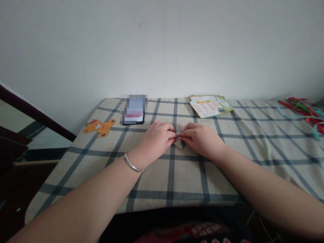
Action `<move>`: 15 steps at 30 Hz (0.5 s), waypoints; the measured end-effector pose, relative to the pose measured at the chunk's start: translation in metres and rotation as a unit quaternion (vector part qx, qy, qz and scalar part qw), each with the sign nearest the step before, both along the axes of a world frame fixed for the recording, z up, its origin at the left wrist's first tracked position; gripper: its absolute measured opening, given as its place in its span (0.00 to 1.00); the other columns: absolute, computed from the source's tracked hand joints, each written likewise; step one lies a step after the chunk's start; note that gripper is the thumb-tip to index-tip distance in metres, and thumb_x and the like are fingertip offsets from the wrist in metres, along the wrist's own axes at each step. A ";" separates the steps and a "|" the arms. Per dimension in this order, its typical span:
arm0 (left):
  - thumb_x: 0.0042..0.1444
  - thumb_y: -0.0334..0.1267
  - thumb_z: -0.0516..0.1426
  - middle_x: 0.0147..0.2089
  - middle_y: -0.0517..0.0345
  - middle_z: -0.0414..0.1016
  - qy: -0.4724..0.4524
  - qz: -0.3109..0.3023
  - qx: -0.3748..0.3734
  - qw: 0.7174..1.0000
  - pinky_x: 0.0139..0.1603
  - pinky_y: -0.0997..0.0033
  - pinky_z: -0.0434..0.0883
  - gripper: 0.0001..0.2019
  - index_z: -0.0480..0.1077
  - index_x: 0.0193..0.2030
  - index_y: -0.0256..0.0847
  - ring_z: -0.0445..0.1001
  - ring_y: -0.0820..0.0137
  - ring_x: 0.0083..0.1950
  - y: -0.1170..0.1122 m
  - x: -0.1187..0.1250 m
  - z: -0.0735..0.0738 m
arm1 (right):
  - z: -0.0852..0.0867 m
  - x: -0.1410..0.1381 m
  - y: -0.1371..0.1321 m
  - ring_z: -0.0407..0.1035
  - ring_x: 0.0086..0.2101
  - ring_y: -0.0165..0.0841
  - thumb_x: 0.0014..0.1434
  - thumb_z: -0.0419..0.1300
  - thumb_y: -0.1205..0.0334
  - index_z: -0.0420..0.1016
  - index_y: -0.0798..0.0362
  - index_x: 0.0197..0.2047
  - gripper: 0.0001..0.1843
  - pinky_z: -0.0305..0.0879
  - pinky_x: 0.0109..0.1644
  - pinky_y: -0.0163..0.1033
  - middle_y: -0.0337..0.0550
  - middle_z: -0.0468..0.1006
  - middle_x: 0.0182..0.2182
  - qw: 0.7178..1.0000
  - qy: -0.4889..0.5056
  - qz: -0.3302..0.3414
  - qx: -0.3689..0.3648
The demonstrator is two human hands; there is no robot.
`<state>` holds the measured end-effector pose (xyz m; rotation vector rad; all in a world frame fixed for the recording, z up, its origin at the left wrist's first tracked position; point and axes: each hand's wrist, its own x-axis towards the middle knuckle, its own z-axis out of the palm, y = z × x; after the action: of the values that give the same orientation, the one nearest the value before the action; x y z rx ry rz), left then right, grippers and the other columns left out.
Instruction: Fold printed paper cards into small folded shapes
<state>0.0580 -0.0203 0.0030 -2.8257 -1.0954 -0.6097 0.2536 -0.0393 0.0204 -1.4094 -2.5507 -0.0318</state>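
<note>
A small piece of folded printed paper is at the middle of the checked tablecloth, between my two hands. My left hand, with a silver bangle on its wrist, pinches the paper's left side. From the other side, my right hand pinches it too, thumb and fingertips pressed together. The fingertips of both hands almost meet over the paper. They cover much of it, so its full shape is hidden.
Beyond my left hand lies a phone with a blurred screen. A stack of printed leaflets rests near the wall. Red and green ribbons lie at the far right. An orange teddy bear picture marks the cloth at left.
</note>
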 end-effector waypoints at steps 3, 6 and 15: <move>0.60 0.34 0.57 0.44 0.56 0.76 0.003 -0.009 0.007 1.000 0.54 0.58 0.65 0.06 0.77 0.39 0.41 0.71 0.65 0.46 -0.002 0.000 0.003 | -0.001 0.001 0.001 0.71 0.35 0.30 0.64 0.56 0.60 0.81 0.47 0.40 0.11 0.57 0.32 0.34 0.39 0.78 0.38 1.000 -0.003 -0.013 0.003; 0.59 0.31 0.57 0.40 0.59 0.77 0.020 -0.025 0.008 0.999 0.60 0.54 0.61 0.07 0.77 0.39 0.43 0.72 0.66 0.46 -0.004 -0.002 0.008 | -0.002 0.002 0.002 0.71 0.34 0.30 0.63 0.57 0.60 0.81 0.48 0.37 0.10 0.55 0.31 0.35 0.38 0.77 0.38 1.000 0.002 -0.015 0.004; 0.59 0.30 0.55 0.38 0.59 0.78 0.064 0.003 0.007 0.998 0.64 0.49 0.57 0.08 0.76 0.37 0.44 0.74 0.66 0.47 -0.013 -0.001 0.017 | -0.002 0.000 0.005 0.68 0.32 0.32 0.62 0.57 0.63 0.77 0.51 0.35 0.08 0.52 0.34 0.38 0.40 0.76 0.32 0.996 -0.055 0.021 0.061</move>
<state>0.0570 -0.0330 0.0196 -2.8033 -1.0719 -0.4288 0.2539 -0.0347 0.0189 -1.3434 -2.6163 -0.2599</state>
